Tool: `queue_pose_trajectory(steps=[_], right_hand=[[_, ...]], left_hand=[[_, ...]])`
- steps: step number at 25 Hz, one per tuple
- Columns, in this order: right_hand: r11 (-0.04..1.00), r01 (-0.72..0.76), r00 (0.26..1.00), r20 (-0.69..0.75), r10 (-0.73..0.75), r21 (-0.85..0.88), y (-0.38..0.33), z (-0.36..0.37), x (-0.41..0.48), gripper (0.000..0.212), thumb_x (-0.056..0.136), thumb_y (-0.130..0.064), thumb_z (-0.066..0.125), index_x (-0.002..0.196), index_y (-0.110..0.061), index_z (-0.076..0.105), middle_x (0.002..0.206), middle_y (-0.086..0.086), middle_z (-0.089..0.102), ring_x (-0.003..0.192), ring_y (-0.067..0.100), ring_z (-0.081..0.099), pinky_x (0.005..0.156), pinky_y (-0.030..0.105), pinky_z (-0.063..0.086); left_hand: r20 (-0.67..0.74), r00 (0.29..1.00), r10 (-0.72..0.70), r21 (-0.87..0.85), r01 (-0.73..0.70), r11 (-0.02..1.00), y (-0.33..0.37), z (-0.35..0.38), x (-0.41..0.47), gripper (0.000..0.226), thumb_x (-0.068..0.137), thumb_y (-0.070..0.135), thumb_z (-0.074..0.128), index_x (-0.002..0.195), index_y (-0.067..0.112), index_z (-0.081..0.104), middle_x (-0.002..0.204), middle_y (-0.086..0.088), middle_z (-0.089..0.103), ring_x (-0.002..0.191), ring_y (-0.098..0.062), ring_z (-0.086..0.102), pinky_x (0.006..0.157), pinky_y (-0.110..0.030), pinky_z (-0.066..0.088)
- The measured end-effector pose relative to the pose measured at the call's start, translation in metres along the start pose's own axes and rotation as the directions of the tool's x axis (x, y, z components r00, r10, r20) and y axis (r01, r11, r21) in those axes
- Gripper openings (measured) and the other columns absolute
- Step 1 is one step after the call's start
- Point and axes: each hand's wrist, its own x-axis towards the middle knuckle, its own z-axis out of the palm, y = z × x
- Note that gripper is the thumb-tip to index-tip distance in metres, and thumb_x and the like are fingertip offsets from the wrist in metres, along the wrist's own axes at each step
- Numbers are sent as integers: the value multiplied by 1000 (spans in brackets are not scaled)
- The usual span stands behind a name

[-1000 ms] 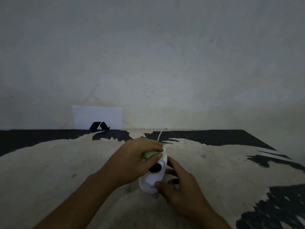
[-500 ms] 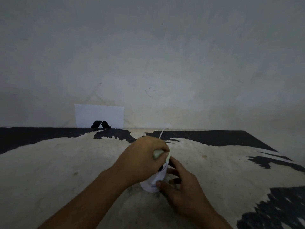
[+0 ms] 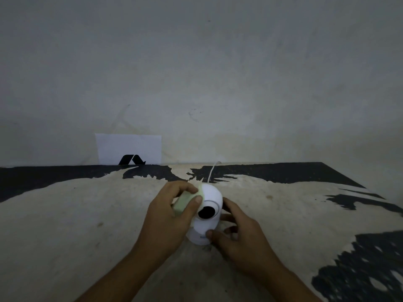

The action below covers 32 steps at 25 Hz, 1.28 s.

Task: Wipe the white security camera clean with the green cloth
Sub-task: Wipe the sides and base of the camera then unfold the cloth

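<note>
The white security camera [image 3: 211, 196] stands upright on the worn table, its round black lens facing me. My left hand [image 3: 168, 216] grips a folded pale green cloth [image 3: 185, 202] and presses it against the left side of the camera's domed head. My right hand [image 3: 237, 236] wraps around the camera's base from the right, thumb on the front, fingers behind. A thin white cable [image 3: 212, 171] runs from behind the camera toward the wall.
The table top [image 3: 76, 214] is cream with peeling black patches at the back and right. A white paper card with a black logo [image 3: 129, 150] leans against the grey wall at the back left.
My left hand has slid with the cloth from the top of the camera's head down to its left side, uncovering the dome and lens. My right hand stays on the base.
</note>
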Motion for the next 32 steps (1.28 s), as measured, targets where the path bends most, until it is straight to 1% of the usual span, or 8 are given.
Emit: queue_pose_trajectory(steps=[5,8,11,18,21,25,29,32], right_hand=[[1000,12,1000,-7,-12,-9,2,1,0,68,77,-36,74,136,-40,39,126,-21,58,107,-8,54,81,21,54],[1000,11,1000,-10,-11,-14,3,0,0,69,77,-36,75,136,-40,39,127,-21,58,106,-8,54,79,17,51],[1000,14,1000,-8,-14,-21,5,1,1,69,77,-37,75,135,-41,38,127,-21,56,105,-14,51,77,10,48],[1000,17,1000,-11,-17,-14,2,0,1,68,75,-35,76,129,-47,36,121,-27,55,104,-12,53,80,18,51],[1000,20,1000,-15,-20,-12,1,0,0,68,75,-35,77,127,-49,36,120,-29,54,105,-9,53,81,21,51],[1000,18,1000,-1,-18,-13,1,1,0,66,76,-37,76,121,-57,32,115,-35,51,103,-13,52,79,18,49],[1000,6,1000,11,-6,-8,-1,1,0,62,77,-39,74,116,-62,31,114,-39,49,103,-22,47,76,14,46],[1000,-6,1000,14,6,-7,-2,1,0,62,77,-40,74,116,-62,30,113,-40,49,101,-21,48,75,13,46]], left_hand=[[22,995,97,16,-98,995,-4,-6,-4,18,75,36,67,89,26,61,102,13,58,100,-4,56,77,-21,52],[64,986,152,51,-155,987,-11,-9,-9,17,79,37,57,89,24,58,100,9,56,96,-8,57,75,-21,52],[129,976,175,158,-195,968,-19,-12,-16,8,81,26,63,83,23,56,90,9,54,85,-5,55,70,-16,49],[63,989,132,113,-139,984,-17,-11,-16,18,74,14,74,77,23,58,85,10,58,84,-9,57,69,-16,50],[96,995,12,91,-20,996,-21,-8,-20,18,73,21,75,75,24,58,83,10,59,84,-9,58,70,-20,52],[86,996,-27,-10,28,1000,-22,-12,-20,13,76,20,72,84,23,62,90,8,65,91,-8,62,78,-25,55],[-9,999,51,-66,-52,996,-16,-14,-10,24,81,19,63,105,23,66,106,13,68,101,1,61,87,-13,48],[82,993,85,-59,-80,995,-9,-9,2,28,86,11,58,111,20,66,116,11,65,110,4,56,94,-11,43]])
